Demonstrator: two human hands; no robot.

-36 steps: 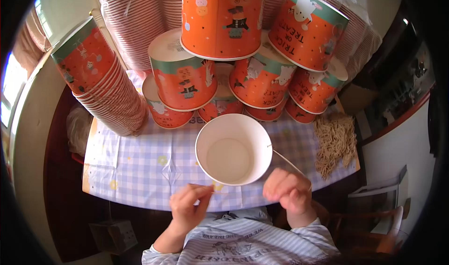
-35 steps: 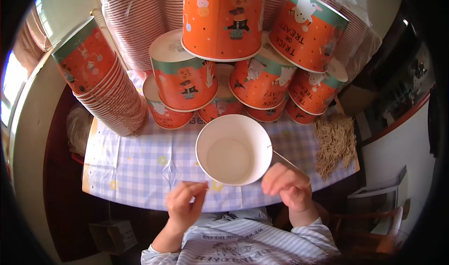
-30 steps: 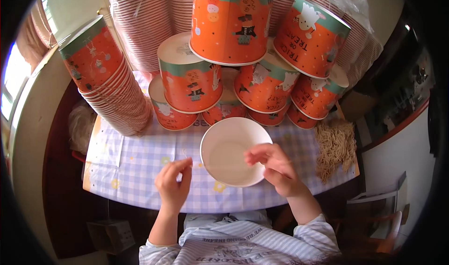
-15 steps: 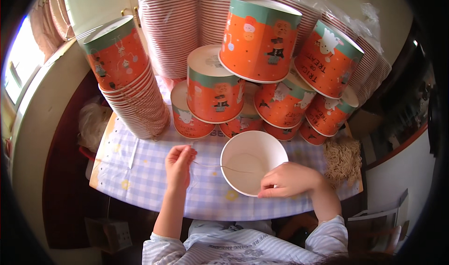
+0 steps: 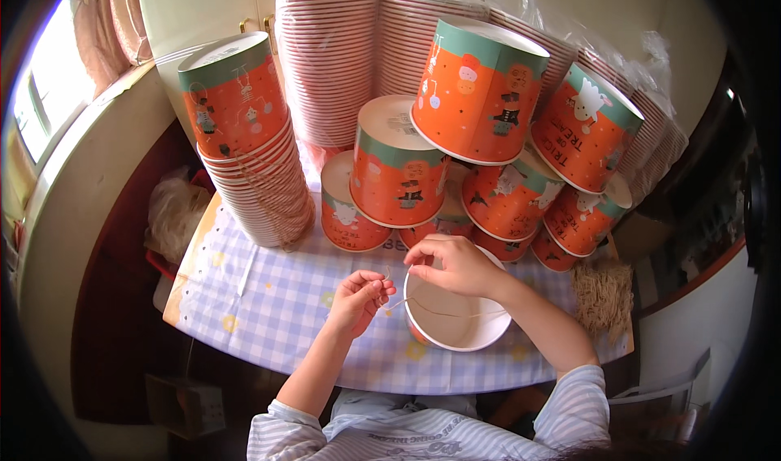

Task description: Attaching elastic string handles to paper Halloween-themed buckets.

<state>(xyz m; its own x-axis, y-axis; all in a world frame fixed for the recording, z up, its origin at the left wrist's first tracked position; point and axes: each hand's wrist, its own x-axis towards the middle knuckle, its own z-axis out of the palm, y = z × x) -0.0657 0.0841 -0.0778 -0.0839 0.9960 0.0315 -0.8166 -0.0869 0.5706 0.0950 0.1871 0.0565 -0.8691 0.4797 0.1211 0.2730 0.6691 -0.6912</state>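
Fingers of left hand [image 5: 360, 305] pinch thin cord [image 5: 451, 314]; right hand [image 5: 457, 267] at left's 2 o'clock, grip unclear; bucket [image 5: 455, 334] stands mouth-up, presumably leaving rim [image 5: 460, 349] reachable.

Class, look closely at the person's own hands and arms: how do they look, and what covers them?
The left hand and right hand are bare, without gloves. The left sleeve and right sleeve have pale blue-grey and white stripes, leaving the forearms uncovered.
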